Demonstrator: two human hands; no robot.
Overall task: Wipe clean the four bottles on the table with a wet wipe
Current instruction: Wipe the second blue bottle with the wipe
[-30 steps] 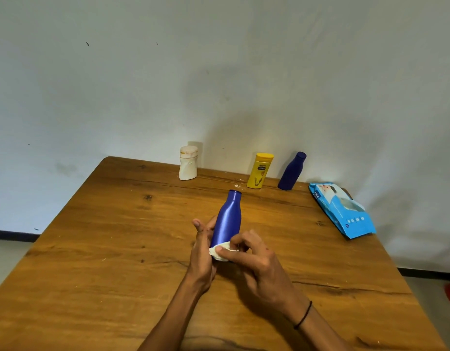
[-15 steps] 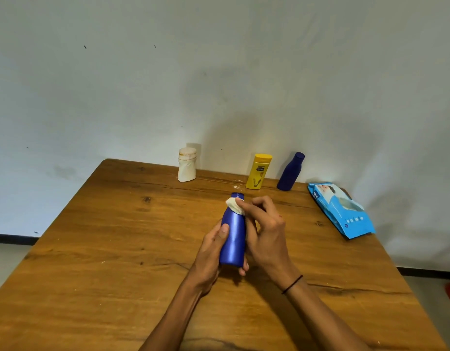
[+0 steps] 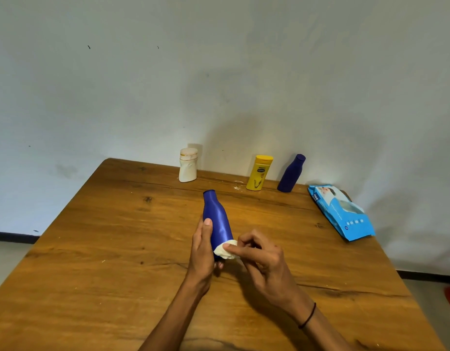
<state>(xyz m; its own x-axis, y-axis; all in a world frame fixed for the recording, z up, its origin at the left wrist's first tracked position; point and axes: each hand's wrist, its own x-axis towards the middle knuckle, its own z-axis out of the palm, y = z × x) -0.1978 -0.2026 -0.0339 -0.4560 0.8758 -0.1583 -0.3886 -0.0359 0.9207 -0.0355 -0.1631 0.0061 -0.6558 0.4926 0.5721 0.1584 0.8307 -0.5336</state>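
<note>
While the left hand (image 3: pixel 202 252) grips the blue bottle (image 3: pixel 217 220) around its lower body, thumb laid up its side, the right hand (image 3: pixel 261 259) pinches a bunched white wet wipe (image 3: pixel 225 250) against the bottle's base end. Bottle is off the wooden table (image 3: pixel 92 249), tilted, cap end pointing away toward the wall. Step in hand, by my reading: wiping one of the four bottles, wipe now at the bottom of the body. Next move likely calls for turning the bottle in the left grip so an unwiped face meets the wipe, or setting it down and fetching another; which faces are done cannot be told.

Along the far edge, standing upright and well apart from the hands: a white bottle (image 3: pixel 188 165), a yellow bottle (image 3: pixel 259 172), a dark blue bottle (image 3: pixel 291 173). Whether any is already clean cannot be judged. A blue wet-wipe pack (image 3: pixel 341 212) lies flat at the right, just beside the dark blue bottle. Small white flecks (image 3: pixel 237 186) on the wood near the yellow bottle. Nothing stands between the hands and the far row; reach is open.
</note>
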